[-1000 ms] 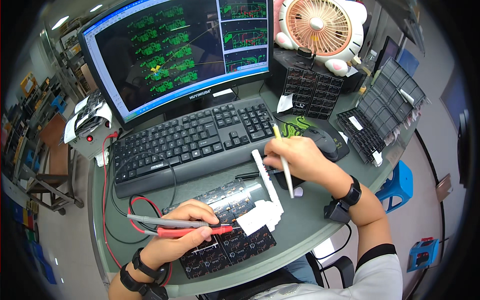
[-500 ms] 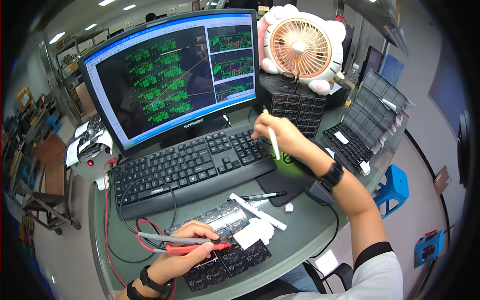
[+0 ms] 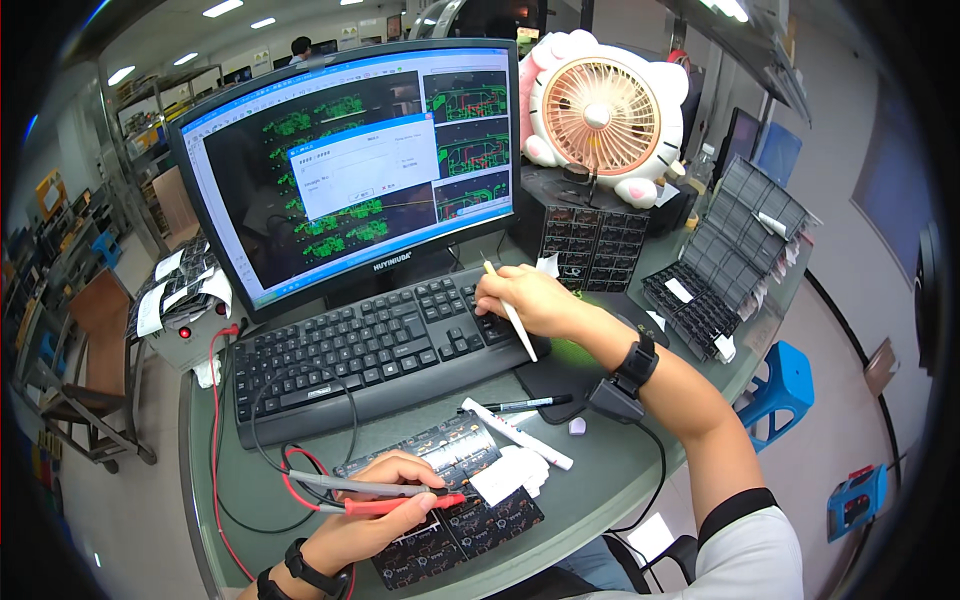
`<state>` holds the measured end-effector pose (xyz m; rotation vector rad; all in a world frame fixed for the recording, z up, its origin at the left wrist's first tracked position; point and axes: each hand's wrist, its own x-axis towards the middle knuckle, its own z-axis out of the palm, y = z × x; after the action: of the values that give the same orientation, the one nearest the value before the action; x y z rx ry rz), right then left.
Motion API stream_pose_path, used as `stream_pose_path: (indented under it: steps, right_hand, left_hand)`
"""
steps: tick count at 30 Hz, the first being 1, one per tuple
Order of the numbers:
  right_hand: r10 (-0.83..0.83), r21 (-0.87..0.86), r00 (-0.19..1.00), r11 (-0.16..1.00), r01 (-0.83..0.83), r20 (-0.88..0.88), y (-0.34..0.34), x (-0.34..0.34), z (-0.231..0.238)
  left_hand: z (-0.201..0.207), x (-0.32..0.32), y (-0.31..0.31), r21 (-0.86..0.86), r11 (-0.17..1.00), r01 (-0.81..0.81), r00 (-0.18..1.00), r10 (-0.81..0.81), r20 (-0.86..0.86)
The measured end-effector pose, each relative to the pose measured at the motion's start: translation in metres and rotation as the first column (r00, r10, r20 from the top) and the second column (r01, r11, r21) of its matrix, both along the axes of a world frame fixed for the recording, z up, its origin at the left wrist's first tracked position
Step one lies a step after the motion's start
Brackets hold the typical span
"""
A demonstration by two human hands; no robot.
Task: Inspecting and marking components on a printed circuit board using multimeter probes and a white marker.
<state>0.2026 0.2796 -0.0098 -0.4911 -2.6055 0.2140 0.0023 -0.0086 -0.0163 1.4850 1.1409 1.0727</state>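
There are two test probes in the left hand (image 3: 365, 532), a grey probe (image 3: 385, 489) and a red probe (image 3: 360, 507), with the fingers clamped on both. One white pen-like tool (image 3: 517, 325) is in the right hand (image 3: 537, 301), its fingers closed round it at the right end of the one keyboard (image 3: 370, 345). On the desk (image 3: 615, 465) lie one white marker (image 3: 520, 437), one black pen (image 3: 528, 404) and one dark circuit-board panel (image 3: 488, 525), with white paper slips (image 3: 508, 478) on its right part. One monitor (image 3: 390, 264) and one fan (image 3: 597, 115) stand on the far side.

Half a second ago the screen showed only green and red layouts; now a pale dialog window (image 3: 365, 170) covers part of them. A second ago the right hand was farther right, beside the mouse pad; now it is over the number keys. The left hand has kept its grip above the panel.

Both probes lie roughly left to right, tips pointing right towards the slips; whether they touch the panel I cannot tell. The pen-like tool slants, its thin tip far and left, its blunt end near and right.
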Motion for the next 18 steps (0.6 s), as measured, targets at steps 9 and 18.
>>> stream_pose_path:
  steps: [9, 18]
  right_hand:
    - [-0.100, -0.024, 0.989, 0.995, 0.098, -0.109, 0.010, 0.020, 0.004]
    - [-0.211, 0.174, 0.977, 0.963, 0.204, 0.022, 0.008, 0.011, -0.001]
  left_hand:
    - [-0.002, 0.001, 0.000, 0.039, 0.999, 0.006, 1.000, -0.005, -0.013]
    - [-0.006, -0.002, -0.001, 0.054, 0.999, 0.003, 1.000, -0.003, -0.005]
